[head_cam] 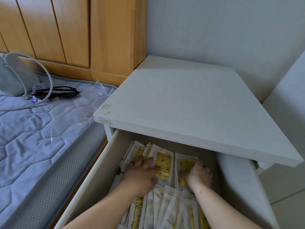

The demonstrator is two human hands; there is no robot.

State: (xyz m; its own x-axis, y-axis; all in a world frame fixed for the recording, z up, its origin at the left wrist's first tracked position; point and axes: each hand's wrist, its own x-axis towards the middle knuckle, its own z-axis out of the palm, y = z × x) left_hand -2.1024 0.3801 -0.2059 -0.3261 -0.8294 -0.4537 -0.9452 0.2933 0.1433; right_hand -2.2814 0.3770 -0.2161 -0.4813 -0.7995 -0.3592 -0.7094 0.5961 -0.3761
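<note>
In the lower centre of the frame, an open drawer [99, 176] of a white nightstand [181, 100] is recorded, filled with flat white packets [165, 210] printed in yellow. Toward the drawer's back, two lots are laid flat: a left pile [165, 161] and a right pile [185, 163], just beside each other. The left hand [142, 172] is spread, fingers straight, and pressed on the left pile, apparently to hold it level and square. The right hand [198, 174] is curled over the right pile and clamped on it, judged a grip for nudging it into line; whether the pile is lifted cannot be told. The hands are set apart, one per pile. Nearer the bottom edge, packets are stood on edge in rows, probably to save room. At upper left, glasses [57, 93], a grey bag [14, 76] and clear wrap [97, 88] are listed on a mattress [33, 138].
</note>
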